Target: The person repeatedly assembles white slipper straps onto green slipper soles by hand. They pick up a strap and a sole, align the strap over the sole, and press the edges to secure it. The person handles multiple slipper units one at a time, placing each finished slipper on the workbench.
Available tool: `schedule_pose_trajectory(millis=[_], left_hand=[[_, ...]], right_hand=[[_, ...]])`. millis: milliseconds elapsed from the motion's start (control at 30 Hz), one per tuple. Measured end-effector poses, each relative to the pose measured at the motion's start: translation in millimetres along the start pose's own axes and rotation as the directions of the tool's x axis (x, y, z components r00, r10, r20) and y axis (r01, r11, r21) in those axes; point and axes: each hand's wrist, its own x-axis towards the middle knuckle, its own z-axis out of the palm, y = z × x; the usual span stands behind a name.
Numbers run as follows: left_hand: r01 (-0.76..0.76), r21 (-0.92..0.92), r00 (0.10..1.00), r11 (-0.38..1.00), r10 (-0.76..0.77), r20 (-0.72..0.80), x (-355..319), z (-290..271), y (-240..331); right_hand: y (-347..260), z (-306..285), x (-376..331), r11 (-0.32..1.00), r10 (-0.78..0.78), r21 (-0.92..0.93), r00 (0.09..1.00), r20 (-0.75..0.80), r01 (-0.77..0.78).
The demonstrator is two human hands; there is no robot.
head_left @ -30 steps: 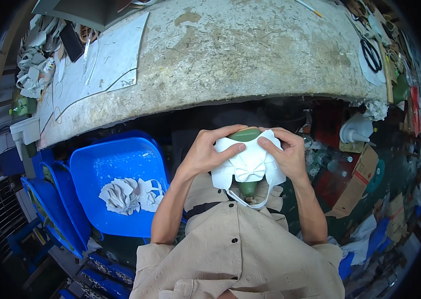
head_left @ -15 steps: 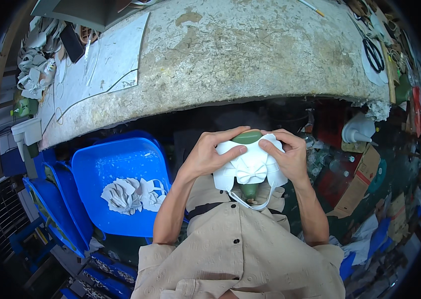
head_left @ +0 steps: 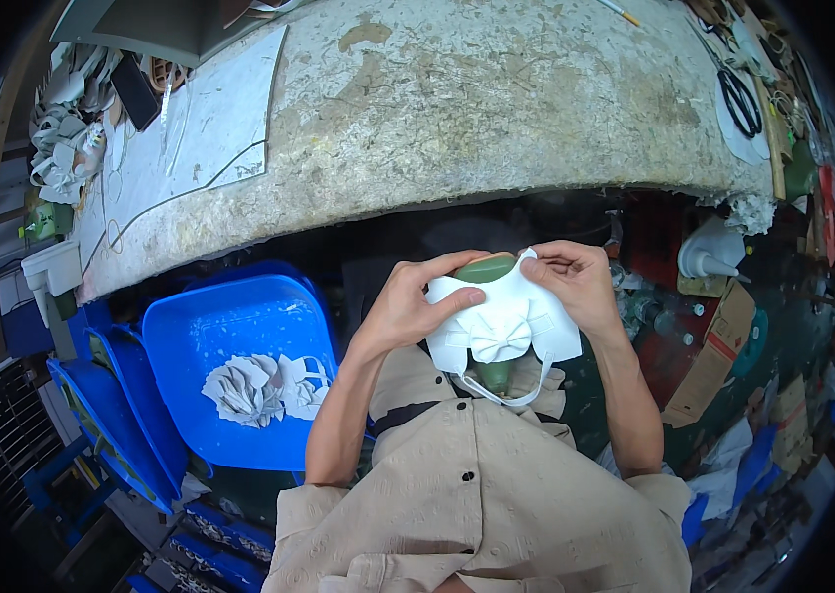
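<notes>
In front of my lap is a white shoe upper (head_left: 551,321), draped over a green shoe last (head_left: 487,270). A folded white bow (head_left: 500,336) sits at its middle, and a thin strap loops below. Green shows above the upper and again below the bow. My left hand (head_left: 410,308) is closed round the left side, its thumb pressing the white material and its fingers behind the last. At the upper right, my right hand (head_left: 578,285) pinches the upper's edge between thumb and fingers.
A blue chair seat (head_left: 230,321) to the left carries a pile of white cut pieces (head_left: 250,390). Ahead runs a worn workbench (head_left: 437,109) with a phone (head_left: 135,91) and scissors (head_left: 740,107). A cardboard box (head_left: 714,351) and plastic bottles (head_left: 672,324) are on the right.
My right thumb has moved up from the upper's face to its edge, lifting that corner. The upper's right side now spreads out wider. My left hand keeps its hold.
</notes>
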Motion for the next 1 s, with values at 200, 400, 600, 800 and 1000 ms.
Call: schedule_pose_trajectory(millis=[200,400,600,800,1000], left_hand=[[0.019,-0.030,1.000,0.999,-0.019,0.005,1,0,-2],[0.029,-0.049,1.000,0.998,-0.029,-0.008,1,1,-4],[0.048,-0.064,0.999,0.997,-0.047,0.008,1,0,-4],[0.072,-0.089,0.997,0.993,-0.070,0.022,0,0,-8],[0.083,-0.107,0.995,0.991,-0.077,0.056,-1,0,-14]], right_hand=[[-3,-3,8,0.999,0.037,0.006,0.998,0.055,-0.037],[-5,-4,12,0.998,0.051,0.028,0.995,0.090,-0.054],[-3,-7,18,0.995,0.089,0.021,0.988,0.127,-0.093],[-3,-7,22,0.986,0.155,0.039,0.974,0.168,-0.164],[16,-15,28,0.941,0.258,0.150,0.928,0.268,-0.305]])
